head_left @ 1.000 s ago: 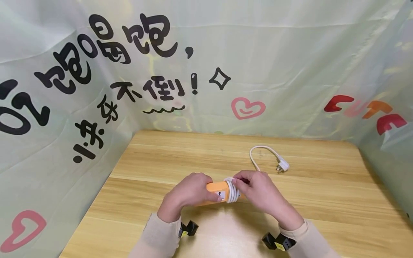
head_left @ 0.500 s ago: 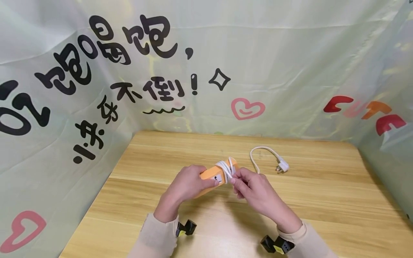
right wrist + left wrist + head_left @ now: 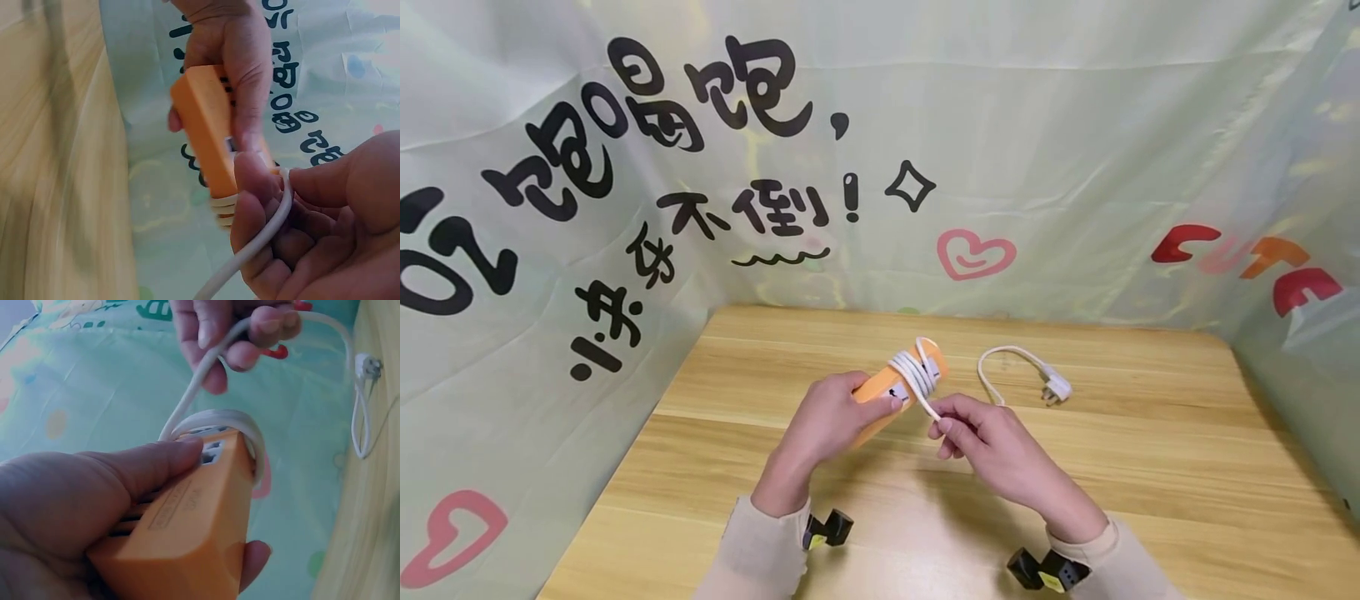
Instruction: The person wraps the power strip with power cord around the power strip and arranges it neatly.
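An orange power strip (image 3: 880, 388) with white socket panels is gripped by my left hand (image 3: 831, 421), thumb on its top face and fingers underneath. White cord (image 3: 912, 372) is wound in several turns around the strip's far half. Close to those turns, my right hand (image 3: 992, 437) pinches the cord between thumb and fingers, and a short stretch runs taut to the strip. In the right wrist view the cord (image 3: 250, 250) also passes across my curled fingers. The cord's free end, with a white plug (image 3: 1057, 387), lies on the table beyond my right hand.
The wooden table (image 3: 1150, 433) spreads out around both hands. Fabric walls (image 3: 1060, 150) with printed lettering and hearts enclose its back and both sides. A small black camera (image 3: 827, 529) is worn on each wrist.
The power strip has swung from nearly level to tilted, its far end now up and away. My right hand has drawn the cord from the strip's top side toward its near side.
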`<state>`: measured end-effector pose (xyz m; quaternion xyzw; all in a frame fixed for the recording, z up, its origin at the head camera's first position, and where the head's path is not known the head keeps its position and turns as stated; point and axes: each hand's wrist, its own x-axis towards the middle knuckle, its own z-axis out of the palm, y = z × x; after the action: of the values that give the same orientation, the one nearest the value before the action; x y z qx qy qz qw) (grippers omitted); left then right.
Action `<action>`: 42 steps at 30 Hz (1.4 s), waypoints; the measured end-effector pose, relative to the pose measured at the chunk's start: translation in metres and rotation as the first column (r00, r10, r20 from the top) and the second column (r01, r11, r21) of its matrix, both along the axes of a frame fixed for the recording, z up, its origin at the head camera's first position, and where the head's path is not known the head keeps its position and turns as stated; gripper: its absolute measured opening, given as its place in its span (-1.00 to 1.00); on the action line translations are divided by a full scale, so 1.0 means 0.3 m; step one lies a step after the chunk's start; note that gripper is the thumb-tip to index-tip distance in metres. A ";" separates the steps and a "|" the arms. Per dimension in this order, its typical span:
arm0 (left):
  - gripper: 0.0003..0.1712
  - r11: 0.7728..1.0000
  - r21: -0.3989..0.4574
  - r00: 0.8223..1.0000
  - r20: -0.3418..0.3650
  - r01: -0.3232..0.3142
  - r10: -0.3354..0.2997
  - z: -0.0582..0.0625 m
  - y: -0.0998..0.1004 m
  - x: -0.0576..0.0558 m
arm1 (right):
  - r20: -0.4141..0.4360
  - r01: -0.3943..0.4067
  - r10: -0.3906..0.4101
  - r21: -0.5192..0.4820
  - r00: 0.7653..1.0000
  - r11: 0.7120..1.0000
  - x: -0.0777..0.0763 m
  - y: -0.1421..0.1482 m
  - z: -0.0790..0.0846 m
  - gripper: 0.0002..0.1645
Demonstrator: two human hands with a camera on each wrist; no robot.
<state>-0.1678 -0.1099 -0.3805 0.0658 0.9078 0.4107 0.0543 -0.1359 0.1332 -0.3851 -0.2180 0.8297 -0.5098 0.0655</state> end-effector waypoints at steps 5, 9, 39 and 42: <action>-0.61 0.994 0.111 1.000 0.028 0.005 -0.008 0.006 -0.003 0.000 | 0.010 0.038 -0.039 0.064 0.999 0.997 -0.010 -0.004 -0.011 -0.74; -0.64 0.974 0.224 0.998 0.057 0.000 -0.013 0.012 -0.007 0.000 | -0.044 0.121 -0.115 0.163 0.992 0.979 -0.019 -0.007 -0.025 -0.59; -0.68 0.889 0.442 0.974 0.122 0.118 -0.189 0.017 -0.069 -0.026 | -0.063 0.171 -0.159 0.295 0.985 0.940 -0.097 0.079 -0.044 -0.56; -0.67 0.880 0.461 0.973 0.129 0.111 -0.190 0.018 -0.075 -0.029 | -0.031 0.089 -0.085 0.239 0.996 0.967 -0.103 0.102 -0.044 -0.70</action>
<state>-0.1765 -0.1325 -0.3749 0.1117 0.7718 0.6085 0.1465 -0.1667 0.1636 -0.3984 -0.1770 0.8945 -0.4060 0.0606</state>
